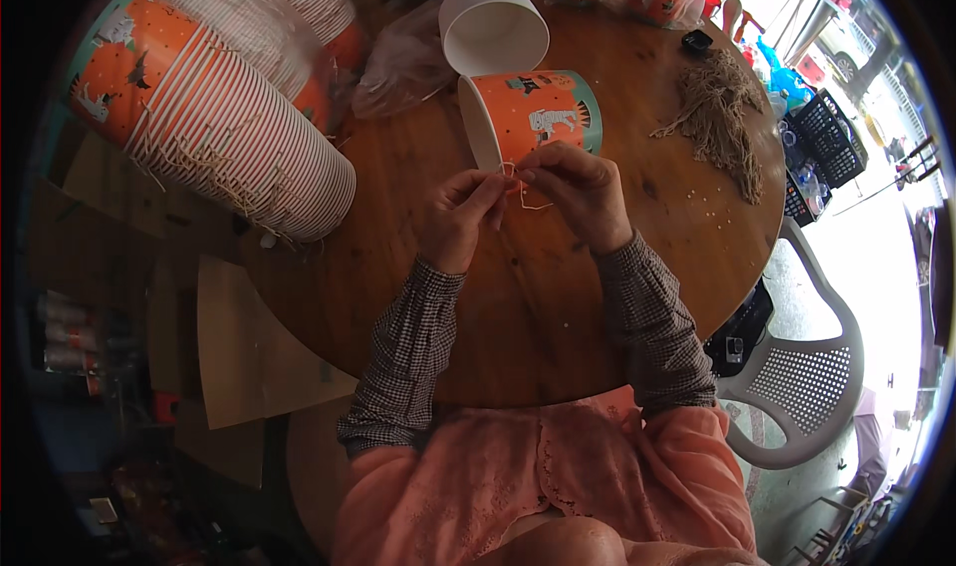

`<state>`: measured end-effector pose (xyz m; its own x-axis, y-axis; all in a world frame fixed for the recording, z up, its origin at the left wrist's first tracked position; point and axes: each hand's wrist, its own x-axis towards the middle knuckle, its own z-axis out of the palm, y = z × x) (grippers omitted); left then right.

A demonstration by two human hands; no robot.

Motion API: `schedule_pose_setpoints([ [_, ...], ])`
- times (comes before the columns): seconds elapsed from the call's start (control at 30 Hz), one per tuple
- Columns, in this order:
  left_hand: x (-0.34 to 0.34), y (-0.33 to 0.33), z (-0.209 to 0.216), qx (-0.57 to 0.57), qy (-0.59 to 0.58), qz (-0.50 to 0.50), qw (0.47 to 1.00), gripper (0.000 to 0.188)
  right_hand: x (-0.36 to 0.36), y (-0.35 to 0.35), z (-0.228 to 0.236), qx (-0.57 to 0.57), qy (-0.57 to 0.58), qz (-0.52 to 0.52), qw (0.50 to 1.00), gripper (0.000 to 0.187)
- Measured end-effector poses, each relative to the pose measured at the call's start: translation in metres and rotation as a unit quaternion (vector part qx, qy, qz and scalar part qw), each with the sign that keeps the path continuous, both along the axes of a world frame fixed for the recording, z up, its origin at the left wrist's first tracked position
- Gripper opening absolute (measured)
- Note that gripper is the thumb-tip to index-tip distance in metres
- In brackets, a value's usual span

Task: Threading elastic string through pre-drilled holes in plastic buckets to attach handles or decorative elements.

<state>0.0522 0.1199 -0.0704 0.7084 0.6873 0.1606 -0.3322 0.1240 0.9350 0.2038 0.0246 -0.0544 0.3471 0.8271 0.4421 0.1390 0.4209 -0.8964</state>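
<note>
An orange paper bucket [508,118] with printed animal figures and a green band lies on its side on the round wooden table [538,317], its open rim toward the left. Just at the near part of that rim, my left hand [460,218] pinches a thin pale string [536,207] between thumb and fingers. My right hand [586,196] pinches the same string close beside it, so the fingertips almost meet. Part of the string loops below the fingers. Whether it passes through the bucket's wall is hidden by my hands.
Nested stacks of buckets [299,158] lean at the left, loose strings on the nearest one. A white tub [493,33] and crumpled clear plastic [398,68] stand behind the bucket. At the right are a pile of beige strings [719,118], a small black object [696,40] and a plastic chair [797,387].
</note>
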Motion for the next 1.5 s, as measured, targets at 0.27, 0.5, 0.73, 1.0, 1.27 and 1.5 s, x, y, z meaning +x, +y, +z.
schedule_pose_setpoints([
  [0.27, 0.002, -0.001, 0.003, 0.004, -0.002, -0.018, 1.0, 0.018, -0.002, -0.003, -0.001, -0.037, -0.039, -0.064, 0.997, 0.007],
  [0.5, 0.003, 0.012, -0.015, 0.157, 0.028, 0.106, 0.982, 0.016, -0.004, 0.002, 0.0, 0.004, -0.174, -0.186, 0.967, 0.01],
  [0.73, 0.005, 0.004, -0.007, 0.038, 0.025, 0.082, 0.996, 0.013, -0.009, 0.005, 0.004, 0.081, -0.442, -0.234, 0.862, 0.012],
  [1.0, 0.003, 0.005, -0.004, -0.218, -0.104, -0.008, 0.97, 0.01, -0.022, 0.007, 0.005, 0.086, -0.45, -0.191, 0.868, 0.018],
  [1.27, -0.001, 0.003, -0.005, -0.188, -0.097, -0.037, 0.977, 0.012, -0.017, 0.011, 0.013, 0.142, -0.368, -0.157, 0.906, 0.017],
  [1.5, 0.0, -0.006, 0.002, -0.154, -0.088, -0.049, 0.983, 0.018, -0.02, 0.012, 0.01, -0.037, -0.088, -0.076, 0.993, 0.01],
])
